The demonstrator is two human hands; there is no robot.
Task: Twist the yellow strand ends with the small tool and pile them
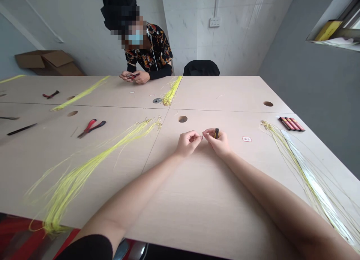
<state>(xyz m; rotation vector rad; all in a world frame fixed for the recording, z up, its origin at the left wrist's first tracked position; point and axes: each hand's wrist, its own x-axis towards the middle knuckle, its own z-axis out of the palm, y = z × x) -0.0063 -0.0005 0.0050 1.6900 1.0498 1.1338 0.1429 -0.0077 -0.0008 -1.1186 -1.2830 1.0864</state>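
Note:
My left hand [189, 143] is closed in a pinch at the middle of the table, thumb against forefinger. A thin pale yellow strand [201, 134] seems to show at its fingertips, too fine to make out fully. Almost touching it, my right hand [218, 142] also pinches at that spot. A short black tool handle with a yellow mark [216, 133] stands up between the right fingers; its working end is hidden. Left of my hands lies a long bundle of yellow strands [92, 159], with small metallic-looking bits at its far end.
Red-handled pliers [91, 127] and a dark blade-like tool [22, 129] lie left. On the right are several red tubes [291, 124] and strands [298, 162] beside a silvery strip [317, 189]. Across the table a person [150, 50] holds a small red tool. A cable hole [182, 119] is ahead.

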